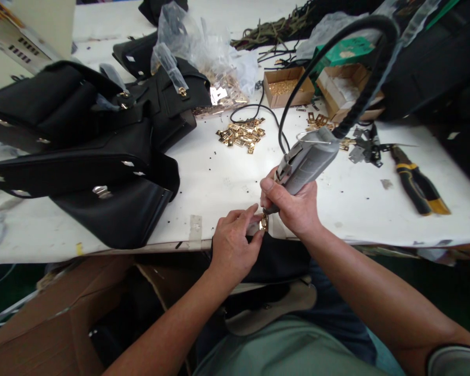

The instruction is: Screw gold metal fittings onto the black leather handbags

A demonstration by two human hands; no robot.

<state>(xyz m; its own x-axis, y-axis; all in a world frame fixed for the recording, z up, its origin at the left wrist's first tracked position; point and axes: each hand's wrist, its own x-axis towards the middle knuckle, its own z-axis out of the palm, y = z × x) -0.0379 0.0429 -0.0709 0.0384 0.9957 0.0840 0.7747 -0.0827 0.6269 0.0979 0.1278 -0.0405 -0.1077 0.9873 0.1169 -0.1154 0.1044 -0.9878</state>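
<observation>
My right hand point(300, 209) is wrapped round a grey power screwdriver point(312, 159), its tip pointing down and left. A thick black cable point(368, 96) loops up from its back end. At the table's front edge, the tool's tip meets a small shiny gold metal plate point(263, 223). My left hand point(235, 243) pinches that plate between thumb and fingers from the left. Under the plate is a black leather bag point(284, 256), partly over my lap; my hands hide some of it. Whether a screw sits under the tip, I cannot tell.
Black bags point(113, 203) crowd the table's left side. Behind my hands lies a pile of gold plates point(243, 134). A cardboard box of small gold parts point(290, 89) stands farther back. Pliers point(417, 183) lie at right. A carton point(43, 334) stands below, at left.
</observation>
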